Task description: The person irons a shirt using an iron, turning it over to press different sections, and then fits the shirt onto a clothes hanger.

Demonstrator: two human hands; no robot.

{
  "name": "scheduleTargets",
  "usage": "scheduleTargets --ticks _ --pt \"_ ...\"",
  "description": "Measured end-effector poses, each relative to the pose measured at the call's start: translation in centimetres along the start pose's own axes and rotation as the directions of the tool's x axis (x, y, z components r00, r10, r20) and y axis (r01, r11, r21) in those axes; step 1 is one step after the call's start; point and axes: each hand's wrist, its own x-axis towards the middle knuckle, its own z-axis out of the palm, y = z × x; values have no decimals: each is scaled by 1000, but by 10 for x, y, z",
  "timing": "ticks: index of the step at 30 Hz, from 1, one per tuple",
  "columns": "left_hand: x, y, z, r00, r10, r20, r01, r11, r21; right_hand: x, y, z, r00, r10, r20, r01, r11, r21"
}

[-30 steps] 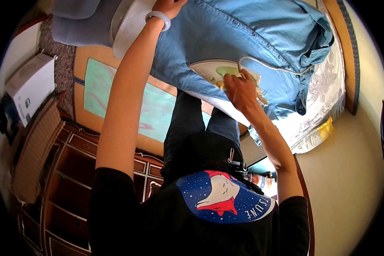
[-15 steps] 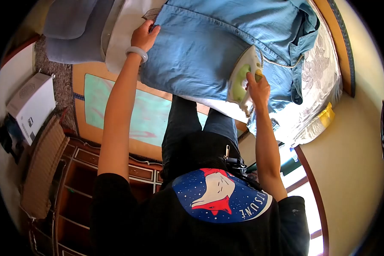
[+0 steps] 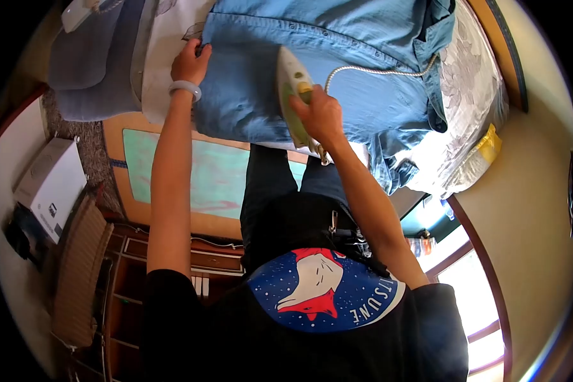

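Observation:
A blue buttoned shirt [image 3: 242, 83] lies spread over a bed with a pale floral cover [image 3: 468, 76]. My right hand [image 3: 321, 116] is wrapped round the handle of a white and green iron [image 3: 288, 95], which rests on the shirt with its tip pointing away from me. A braided cord [image 3: 375, 70] runs from the iron to the right across the cloth. At the shirt's left edge my left hand [image 3: 192, 62], with a pale bangle on the wrist, pinches the fabric's corner.
Grey cushions [image 3: 86, 70] lie at the upper left. Below them are a white box [image 3: 51, 184] and a brown ribbed seat [image 3: 79, 274]. A green mat [image 3: 216, 178] is on the floor. A yellow-ended plastic package [image 3: 487, 149] sits at the bed's right edge.
The iron has moved left across the shirt in my right hand and turned to point more away from me. My left hand, at the shirt's edge, appears lower and further left in view.

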Motion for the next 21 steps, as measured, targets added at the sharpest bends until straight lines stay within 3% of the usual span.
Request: scheduleTargets --ticks 2,6,9,14,16,18,21 --pt "4 -4 2 1000 -3 1 3 1000 6 -3 -11 -4 998 -56 18 58 992 -114" --pt "4 0 -1 1000 10 0 -10 999 44 -16 0 -18 997 55 48 -50 994 -101" --pt "5 -2 1 1000 24 -20 -23 998 51 -27 28 -25 994 107 -10 -107 988 -112" --pt "4 0 3 997 70 -39 -70 998 -5 -34 93 -50 940 325 -107 -339 928 -154" --pt "2 -3 4 995 79 -63 -80 997 -13 -35 129 -60 930 301 -210 -334 932 -143" --pt "0 -2 5 996 60 -73 -63 998 -28 -31 180 -59 901 295 -317 -334 940 -75" --pt "-29 12 -7 1000 5 22 -1 989 -145 -38 176 -90 864 457 -209 -390 872 294"
